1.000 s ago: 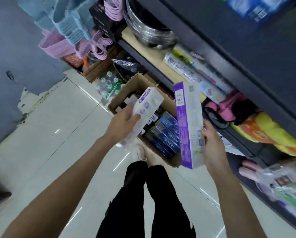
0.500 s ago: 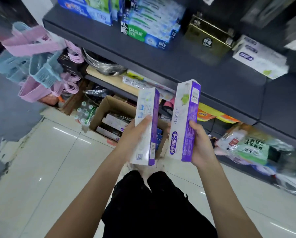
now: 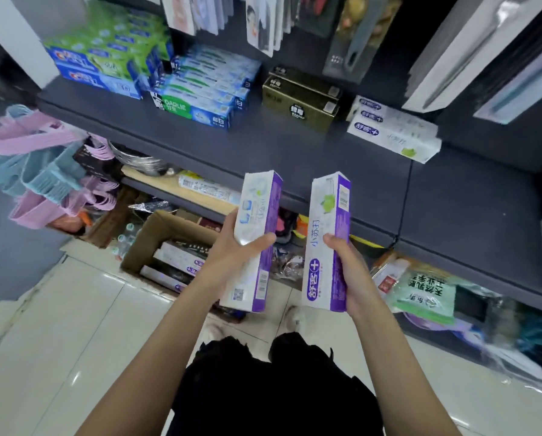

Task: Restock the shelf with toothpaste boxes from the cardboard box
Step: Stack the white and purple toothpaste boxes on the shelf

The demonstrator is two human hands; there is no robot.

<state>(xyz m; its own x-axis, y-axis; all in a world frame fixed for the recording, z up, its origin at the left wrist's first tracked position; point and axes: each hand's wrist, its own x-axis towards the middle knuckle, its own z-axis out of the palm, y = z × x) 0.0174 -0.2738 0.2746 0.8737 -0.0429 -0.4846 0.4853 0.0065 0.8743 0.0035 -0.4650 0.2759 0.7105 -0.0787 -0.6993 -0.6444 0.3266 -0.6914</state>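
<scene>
Left hand (image 3: 232, 247) grip clamped round white-purple toothpaste box (image 3: 257, 240), frame centre, right hand (image 3: 351, 272) grip clamped on second toothpaste box (image 3: 326, 243), both upright below grey shelf (image 3: 263, 146), cardboard box (image 3: 156, 234) lower left, seemingly part full

Partly hidden behind left hand (image 3: 232, 247): cardboard box (image 3: 156, 234). Cut off at right edge: shelf (image 3: 294, 152). Blurred beyond reading: bagged goods (image 3: 426, 294) below.
</scene>
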